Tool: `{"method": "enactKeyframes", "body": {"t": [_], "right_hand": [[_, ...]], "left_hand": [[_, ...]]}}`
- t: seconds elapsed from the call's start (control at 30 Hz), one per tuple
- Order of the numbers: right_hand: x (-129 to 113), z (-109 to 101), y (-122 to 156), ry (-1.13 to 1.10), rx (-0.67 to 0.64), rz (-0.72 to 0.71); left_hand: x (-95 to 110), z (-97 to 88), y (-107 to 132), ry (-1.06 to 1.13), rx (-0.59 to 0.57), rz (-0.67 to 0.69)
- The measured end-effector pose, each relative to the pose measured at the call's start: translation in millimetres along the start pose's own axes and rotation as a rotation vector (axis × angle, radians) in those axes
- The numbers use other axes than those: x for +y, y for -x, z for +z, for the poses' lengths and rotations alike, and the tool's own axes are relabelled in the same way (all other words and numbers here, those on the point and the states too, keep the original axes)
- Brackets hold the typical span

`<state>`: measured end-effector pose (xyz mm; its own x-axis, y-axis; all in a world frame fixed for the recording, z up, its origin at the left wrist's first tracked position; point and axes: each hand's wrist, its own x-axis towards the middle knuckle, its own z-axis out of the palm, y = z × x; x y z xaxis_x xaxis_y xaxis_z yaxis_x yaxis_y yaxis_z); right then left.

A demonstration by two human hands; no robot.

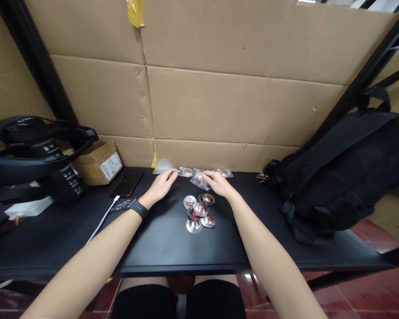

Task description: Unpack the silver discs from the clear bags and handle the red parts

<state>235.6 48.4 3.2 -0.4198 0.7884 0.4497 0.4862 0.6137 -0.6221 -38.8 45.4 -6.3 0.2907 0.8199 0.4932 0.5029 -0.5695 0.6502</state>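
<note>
My right hand (pixel 217 182) has its thumb and fingertips on a clear plastic bag with a finger cymbal (pixel 199 180) in it, at the back of the black table. My left hand (pixel 162 187) is just left of there, thumb and forefinger a little apart, with nothing visible between them. Behind it lies a stack of clear plastic bags (pixel 162 165). More bagged cymbals (pixel 186 172) rest along the cardboard wall, partly behind my right hand. Between my forearms is a loose pile of shiny, domed finger cymbals (pixel 200 209) with red bands, some overlapping.
At left are a phone (pixel 128 183), a white cable (pixel 103 217), keys (pixel 121 206), a small cardboard box (pixel 99 164), a black bottle (pixel 58 168) and a black headset (pixel 29 177). A black backpack (pixel 346 164) leans at right. Cardboard (pixel 202 102) closes off the back.
</note>
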Motion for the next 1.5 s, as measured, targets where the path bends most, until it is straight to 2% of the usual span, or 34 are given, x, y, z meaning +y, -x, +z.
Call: {"method": "enactKeyframes", "body": {"t": [0.1,0.23,0.5,0.7,0.87,0.97,1.23,1.37,1.5], "right_hand": [[-21,8,0,-0.061,-0.044,-0.051],[-35,12,3,-0.132,0.004,-0.035],[-29,10,1,-0.295,0.073,0.047],[-25,10,0,-0.38,0.139,0.101],[-25,9,1,-0.36,0.182,0.097],[-28,10,1,-0.391,0.2,0.105],[-28,14,2,-0.557,0.078,0.118],[-20,15,-1,-0.561,0.165,0.169],[-15,17,-4,-0.544,0.254,0.23]], "left_hand": [[20,16.7,8,0.207,-0.138,-0.025],[40,30.2,18,0.266,-0.264,0.041],[37,33.4,22,0.199,-0.349,0.057],[36,33.9,20,0.212,-0.235,0.023],[43,27.4,22,0.273,-0.265,0.052],[45,26.7,21,0.284,-0.213,0.018],[28,27.4,12,0.368,-0.032,-0.106],[22,28.7,10,0.439,0.006,-0.179],[21,27.1,9,0.393,0.16,-0.154]]}}
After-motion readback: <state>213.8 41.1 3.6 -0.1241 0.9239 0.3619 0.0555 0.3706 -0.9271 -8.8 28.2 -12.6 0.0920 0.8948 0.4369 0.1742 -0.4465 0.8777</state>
